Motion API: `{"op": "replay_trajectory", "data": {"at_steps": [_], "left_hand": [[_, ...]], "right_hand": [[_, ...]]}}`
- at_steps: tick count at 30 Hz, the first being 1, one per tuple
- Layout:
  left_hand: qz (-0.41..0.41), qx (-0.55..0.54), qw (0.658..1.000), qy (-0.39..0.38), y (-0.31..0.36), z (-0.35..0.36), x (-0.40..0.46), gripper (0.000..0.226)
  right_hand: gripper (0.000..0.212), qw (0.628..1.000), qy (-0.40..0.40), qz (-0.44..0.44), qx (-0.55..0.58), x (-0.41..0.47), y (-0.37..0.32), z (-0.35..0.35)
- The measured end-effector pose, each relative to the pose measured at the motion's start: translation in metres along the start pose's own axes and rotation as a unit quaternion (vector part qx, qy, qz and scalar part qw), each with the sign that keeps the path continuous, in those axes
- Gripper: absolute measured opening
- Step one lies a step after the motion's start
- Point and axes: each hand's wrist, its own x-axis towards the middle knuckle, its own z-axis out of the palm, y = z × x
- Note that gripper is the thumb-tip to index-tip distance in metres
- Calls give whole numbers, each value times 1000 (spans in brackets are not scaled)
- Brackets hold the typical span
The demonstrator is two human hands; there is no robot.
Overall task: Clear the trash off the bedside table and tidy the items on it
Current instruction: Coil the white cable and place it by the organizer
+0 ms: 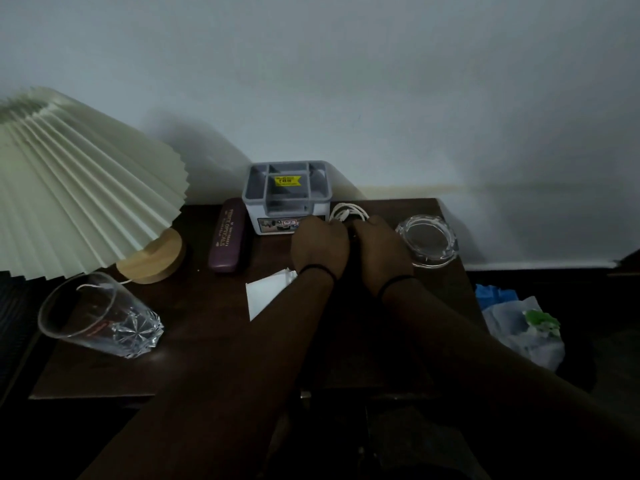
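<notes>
Fingers of both our hands are curled downward at the centre of the frame, knuckles toward the camera. Our left hand (319,244) and right hand (379,251) sit side by side, almost touching, and the tips are hidden behind the knuckles, so we cannot tell exactly what they pinch. Something dark shows in the gap between them.

Going by size, the pleated lamp (79,188) fills the upper left of the frame, on the dark bedside table (214,341). At centre back stands the grey organiser box (286,195), with the purple glasses case (229,235) just to its left, long axis running front to back. A drinking glass (100,317) lies on its side at lower left, and a clear ashtray (427,241) sits at right.

The white paper scrap (266,296) lies just below and left of our left wrist, partly under the forearm, so the left hand is nearer to it. The white cable (348,212) loops just above our knuckles, between the box and the ashtray, and seems to run in under the fingers; we judge it is what we are gathering.
</notes>
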Motion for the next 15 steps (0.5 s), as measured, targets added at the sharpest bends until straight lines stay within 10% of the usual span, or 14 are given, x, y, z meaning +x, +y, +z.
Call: {"op": "replay_trajectory", "data": {"at_steps": [15], "left_hand": [[62,57,996,7,-14,-3,3,25]], "right_hand": [[28,999,0,4,-44,41,16,7]]}}
